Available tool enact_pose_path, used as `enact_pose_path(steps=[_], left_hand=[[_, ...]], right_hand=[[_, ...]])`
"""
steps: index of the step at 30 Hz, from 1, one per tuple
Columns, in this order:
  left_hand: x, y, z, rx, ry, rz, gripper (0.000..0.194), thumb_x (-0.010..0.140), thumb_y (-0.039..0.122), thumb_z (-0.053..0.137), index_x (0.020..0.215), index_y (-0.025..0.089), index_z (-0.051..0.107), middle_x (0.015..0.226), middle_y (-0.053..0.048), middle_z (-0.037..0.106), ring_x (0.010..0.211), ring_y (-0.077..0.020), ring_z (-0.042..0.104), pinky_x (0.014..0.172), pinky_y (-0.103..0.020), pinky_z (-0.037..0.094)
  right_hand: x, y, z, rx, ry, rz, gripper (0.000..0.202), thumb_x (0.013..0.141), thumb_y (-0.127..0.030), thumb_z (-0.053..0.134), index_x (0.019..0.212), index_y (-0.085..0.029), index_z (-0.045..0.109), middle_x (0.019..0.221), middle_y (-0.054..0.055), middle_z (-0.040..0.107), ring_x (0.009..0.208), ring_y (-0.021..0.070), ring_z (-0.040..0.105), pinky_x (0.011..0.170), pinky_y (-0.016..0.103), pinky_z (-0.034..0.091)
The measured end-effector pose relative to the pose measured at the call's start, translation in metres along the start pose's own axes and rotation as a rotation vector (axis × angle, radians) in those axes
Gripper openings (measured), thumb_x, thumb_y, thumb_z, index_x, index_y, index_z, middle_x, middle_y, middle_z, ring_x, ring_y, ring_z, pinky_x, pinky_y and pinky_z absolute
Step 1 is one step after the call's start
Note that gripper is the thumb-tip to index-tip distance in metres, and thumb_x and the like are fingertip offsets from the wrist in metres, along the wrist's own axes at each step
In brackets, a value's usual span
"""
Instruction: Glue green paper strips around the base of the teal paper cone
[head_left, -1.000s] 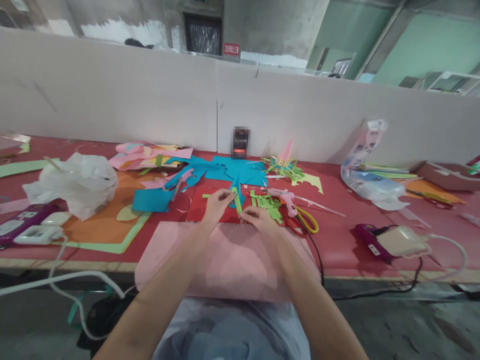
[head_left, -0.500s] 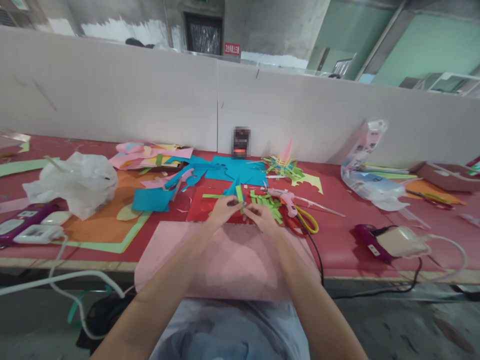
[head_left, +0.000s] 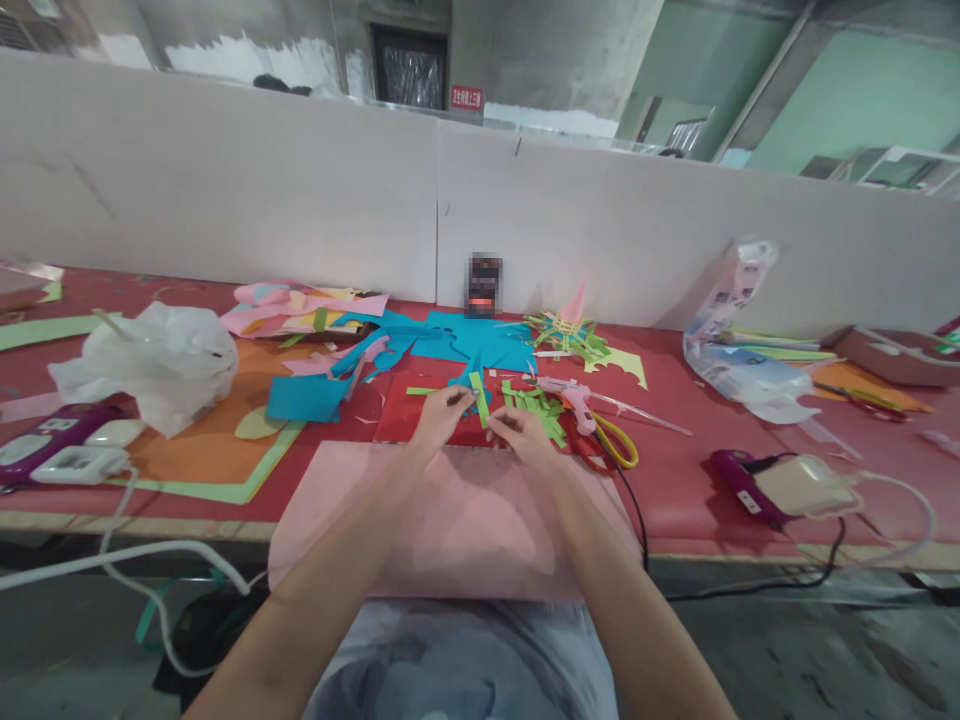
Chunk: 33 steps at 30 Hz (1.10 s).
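A light-green paper strip stands tilted between my two hands, over a red sheet. My right hand pinches its lower end between thumb and fingers. Closed in a pinch, my left hand has its fingertips at the strip's left edge. Whether it grips the strip or something small is too fine to tell. Cut green strips lie in a pile just beyond my right hand. A blue paper shape shows partly behind the held strip.
A pink glue gun and yellow-and-red-handled scissors lie right of the pile. Blue paper and a spiky paper model with a pink cone are behind. Plastic bags, purple power strips and cords flank the pink board.
My left fingertips have shifted slightly left and up, so more of the green strip shows between the hands. My right hand has stayed almost in place.
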<state>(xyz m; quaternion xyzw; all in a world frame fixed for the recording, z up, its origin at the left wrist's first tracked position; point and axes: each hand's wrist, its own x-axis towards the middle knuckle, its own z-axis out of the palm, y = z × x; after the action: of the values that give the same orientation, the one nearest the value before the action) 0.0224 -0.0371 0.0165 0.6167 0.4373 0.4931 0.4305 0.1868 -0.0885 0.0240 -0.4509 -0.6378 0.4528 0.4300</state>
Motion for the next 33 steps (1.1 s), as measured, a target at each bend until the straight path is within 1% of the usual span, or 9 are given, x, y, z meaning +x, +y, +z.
enact_pose_path(steps=[7, 9, 11, 15, 18, 20, 24, 28, 33], left_hand=[[0.005, -0.001, -0.006, -0.096, 0.099, -0.060, 0.026, 0.068, 0.040, 0.065, 0.080, 0.017, 0.066, 0.073, -0.003, 0.068, 0.065, -0.0150, 0.063, 0.058, -0.025, 0.050], [0.007, -0.003, -0.009, -0.108, 0.102, -0.070, 0.026, 0.068, 0.040, 0.066, 0.079, 0.017, 0.066, 0.072, -0.003, 0.068, 0.065, -0.0149, 0.063, 0.059, -0.025, 0.051], [0.009, -0.005, -0.011, -0.131, 0.102, -0.096, 0.026, 0.067, 0.041, 0.067, 0.078, 0.017, 0.066, 0.071, -0.003, 0.067, 0.065, -0.0151, 0.063, 0.060, -0.026, 0.051], [0.010, -0.006, -0.015, -0.188, 0.079, -0.209, 0.028, 0.064, 0.041, 0.070, 0.077, 0.017, 0.066, 0.075, -0.004, 0.068, 0.068, -0.0158, 0.065, 0.059, -0.025, 0.051], [0.008, -0.005, -0.014, -0.203, 0.044, -0.212, 0.029, 0.062, 0.043, 0.071, 0.075, 0.018, 0.065, 0.076, -0.003, 0.068, 0.069, -0.0152, 0.065, 0.060, -0.025, 0.051], [0.008, -0.005, -0.012, -0.206, 0.027, -0.186, 0.030, 0.061, 0.044, 0.072, 0.072, 0.017, 0.064, 0.073, -0.003, 0.067, 0.066, -0.0146, 0.064, 0.060, -0.025, 0.051], [0.008, -0.007, -0.010, -0.208, 0.031, -0.176, 0.031, 0.061, 0.044, 0.073, 0.072, 0.017, 0.063, 0.069, -0.002, 0.066, 0.064, -0.0149, 0.063, 0.060, -0.027, 0.052], [0.006, -0.005, -0.007, -0.245, 0.020, -0.196, 0.033, 0.063, 0.045, 0.072, 0.075, 0.016, 0.063, 0.070, -0.002, 0.065, 0.064, -0.0139, 0.062, 0.062, -0.027, 0.053], [-0.003, 0.003, -0.002, -0.271, -0.228, -0.303, 0.039, 0.057, 0.046, 0.077, 0.074, 0.014, 0.062, 0.064, 0.001, 0.062, 0.063, -0.0125, 0.060, 0.066, -0.029, 0.054]], right_hand=[[-0.002, 0.000, 0.002, -0.008, -0.054, 0.042, 0.036, 0.074, -0.055, 0.061, 0.070, -0.020, 0.058, 0.062, 0.000, 0.062, 0.050, 0.0102, 0.053, 0.045, 0.021, 0.040], [-0.001, 0.001, 0.002, -0.039, -0.059, 0.039, 0.036, 0.077, -0.056, 0.057, 0.070, -0.020, 0.058, 0.063, 0.000, 0.062, 0.051, 0.0106, 0.052, 0.046, 0.022, 0.040], [-0.001, 0.003, 0.002, -0.117, -0.016, -0.010, 0.035, 0.082, -0.054, 0.052, 0.073, -0.021, 0.060, 0.068, 0.001, 0.065, 0.055, 0.0121, 0.054, 0.052, 0.024, 0.044], [0.000, 0.010, 0.000, -0.397, 0.154, -0.182, 0.027, 0.087, -0.040, 0.048, 0.103, -0.025, 0.062, 0.091, 0.002, 0.068, 0.078, 0.0165, 0.061, 0.071, 0.029, 0.049], [-0.002, 0.011, 0.000, -0.581, 0.177, -0.264, 0.033, 0.087, -0.030, 0.046, 0.117, -0.028, 0.057, 0.102, 0.003, 0.066, 0.089, 0.0175, 0.062, 0.077, 0.030, 0.049], [-0.004, 0.009, 0.001, -0.662, 0.157, -0.334, 0.032, 0.087, -0.026, 0.045, 0.116, -0.028, 0.059, 0.103, 0.003, 0.066, 0.091, 0.0172, 0.062, 0.078, 0.029, 0.049], [-0.004, 0.009, 0.003, -0.693, 0.148, -0.477, 0.027, 0.090, -0.028, 0.043, 0.101, -0.027, 0.068, 0.099, 0.005, 0.066, 0.092, 0.0160, 0.062, 0.083, 0.028, 0.049], [0.000, 0.015, 0.002, -0.678, 0.254, -0.555, 0.027, 0.091, -0.029, 0.045, 0.092, -0.026, 0.071, 0.092, 0.005, 0.067, 0.089, 0.0151, 0.063, 0.081, 0.028, 0.050], [0.004, 0.020, 0.001, -0.702, 0.396, -0.755, 0.022, 0.090, -0.023, 0.050, 0.089, -0.024, 0.072, 0.084, 0.005, 0.068, 0.081, 0.0133, 0.063, 0.074, 0.025, 0.051]])
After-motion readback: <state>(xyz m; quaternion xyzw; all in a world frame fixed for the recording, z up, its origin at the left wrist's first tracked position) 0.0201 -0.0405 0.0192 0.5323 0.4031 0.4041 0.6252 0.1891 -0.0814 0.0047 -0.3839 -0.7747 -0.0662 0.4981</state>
